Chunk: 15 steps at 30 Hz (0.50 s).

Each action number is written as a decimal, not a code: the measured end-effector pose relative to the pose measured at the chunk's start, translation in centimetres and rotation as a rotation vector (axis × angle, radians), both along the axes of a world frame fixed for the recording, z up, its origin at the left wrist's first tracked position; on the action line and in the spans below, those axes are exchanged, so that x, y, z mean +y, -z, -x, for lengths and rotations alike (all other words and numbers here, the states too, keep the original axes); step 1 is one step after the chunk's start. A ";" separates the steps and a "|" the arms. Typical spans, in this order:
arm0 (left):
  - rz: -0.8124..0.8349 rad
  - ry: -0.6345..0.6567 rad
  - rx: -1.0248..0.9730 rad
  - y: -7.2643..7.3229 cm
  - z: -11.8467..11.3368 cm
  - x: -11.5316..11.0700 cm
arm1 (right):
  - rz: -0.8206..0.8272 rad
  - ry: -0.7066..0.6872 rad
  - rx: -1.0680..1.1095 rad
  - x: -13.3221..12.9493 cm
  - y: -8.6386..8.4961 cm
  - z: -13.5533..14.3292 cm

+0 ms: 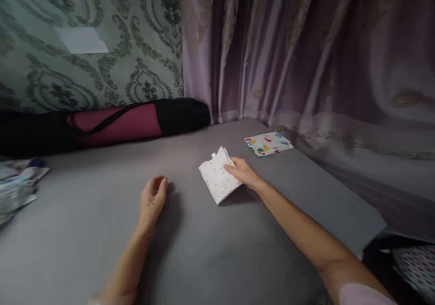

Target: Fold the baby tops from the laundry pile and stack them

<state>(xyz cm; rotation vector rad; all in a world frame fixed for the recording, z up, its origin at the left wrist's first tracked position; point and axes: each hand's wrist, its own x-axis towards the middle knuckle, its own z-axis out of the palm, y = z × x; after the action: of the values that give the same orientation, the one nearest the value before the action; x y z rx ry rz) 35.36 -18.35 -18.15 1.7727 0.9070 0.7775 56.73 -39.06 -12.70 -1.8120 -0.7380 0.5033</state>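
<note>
Could pass over the flat grey surface (193, 246) between the left hand (153, 197) and the folded white cloth with small pale dots (217, 180), held in the right hand (243, 171). Had wider room leftward, up to the crumpled heap of pale fabric (15, 189). Met the long black-and-maroon fabric bag (122, 123) along the back and the shiny mauve curtain (299, 60) rightward. Found a narrower gap between the right hand and the folded white cloth with multicoloured shapes (268, 143). Was barred nearer by the bare right forearm (299, 219).
</note>
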 end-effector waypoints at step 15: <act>-0.521 0.093 0.768 1.1 0.4 -0.3 | 0.119 0.445 -0.250 -8.4 -5.3 -15.1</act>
<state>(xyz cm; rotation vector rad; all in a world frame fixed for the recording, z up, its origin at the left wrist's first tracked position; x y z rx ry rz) 35.01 -18.60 -19.24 2.6384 1.1602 0.2548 71.87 -47.49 -7.39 -2.0987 -0.4521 0.0272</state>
